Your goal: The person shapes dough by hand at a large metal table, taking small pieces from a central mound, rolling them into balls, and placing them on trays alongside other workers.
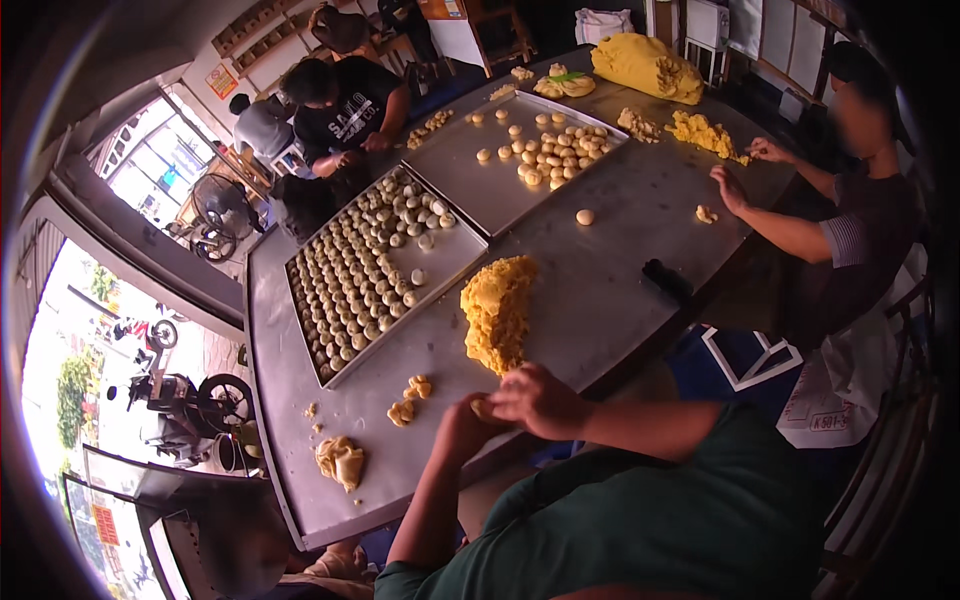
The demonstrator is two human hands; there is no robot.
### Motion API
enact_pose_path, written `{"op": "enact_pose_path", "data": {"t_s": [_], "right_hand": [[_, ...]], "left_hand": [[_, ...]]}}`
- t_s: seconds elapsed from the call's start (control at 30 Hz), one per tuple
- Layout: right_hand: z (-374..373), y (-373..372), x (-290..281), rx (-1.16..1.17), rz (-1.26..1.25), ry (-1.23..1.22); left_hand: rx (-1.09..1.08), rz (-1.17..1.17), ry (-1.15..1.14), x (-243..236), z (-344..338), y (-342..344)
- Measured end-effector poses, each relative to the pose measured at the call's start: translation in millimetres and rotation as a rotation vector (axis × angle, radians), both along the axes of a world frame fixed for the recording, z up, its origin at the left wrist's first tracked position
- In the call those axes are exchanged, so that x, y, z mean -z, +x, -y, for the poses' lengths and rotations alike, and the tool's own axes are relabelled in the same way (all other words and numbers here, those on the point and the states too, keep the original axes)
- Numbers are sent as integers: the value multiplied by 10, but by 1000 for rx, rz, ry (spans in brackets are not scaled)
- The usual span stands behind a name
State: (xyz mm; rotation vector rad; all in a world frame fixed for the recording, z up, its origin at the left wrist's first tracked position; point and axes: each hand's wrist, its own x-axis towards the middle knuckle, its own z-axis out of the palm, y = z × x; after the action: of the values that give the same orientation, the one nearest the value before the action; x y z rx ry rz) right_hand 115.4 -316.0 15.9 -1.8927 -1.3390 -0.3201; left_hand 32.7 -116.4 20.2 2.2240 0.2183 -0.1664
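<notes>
Close to the table's near edge, my left hand (463, 428) and my right hand (540, 402) meet, fingers curled in together. Between them shows a bit of a small pale yellow dough piece (480, 408); the fingers cover most of it. Just beyond my right hand rises a crumbly yellow mound of filling (498, 310). To the left of my hands lie small dough pieces (402, 412), and a smooth pale dough lump (341, 461) sits farther left with crumbs around it.
A metal tray (466, 240) holds rows of dough balls; a second tray (450, 165) behind it has more. One dough ball (585, 217) and a dark object (667, 281) lie on the metal table (600, 290). Co-workers stand or sit at the far left and right. A big yellow mass (648, 68) rests at the back.
</notes>
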Motion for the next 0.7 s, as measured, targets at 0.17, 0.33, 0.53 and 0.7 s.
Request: {"op": "enact_pose_path", "data": {"t_s": [0.17,0.33,0.53,0.7], "right_hand": [[-15,94,158,-126,-258,-126],[37,-14,30,-99,-324,-30],[-27,50,249,-87,130,-153],[-66,32,-33,-78,-477,-47]], "left_hand": [[-36,44,-69,53,126,37],[-60,-28,24,-50,77,-6],[64,-25,77,53,143,40],[-87,157,19,-62,98,63]]}}
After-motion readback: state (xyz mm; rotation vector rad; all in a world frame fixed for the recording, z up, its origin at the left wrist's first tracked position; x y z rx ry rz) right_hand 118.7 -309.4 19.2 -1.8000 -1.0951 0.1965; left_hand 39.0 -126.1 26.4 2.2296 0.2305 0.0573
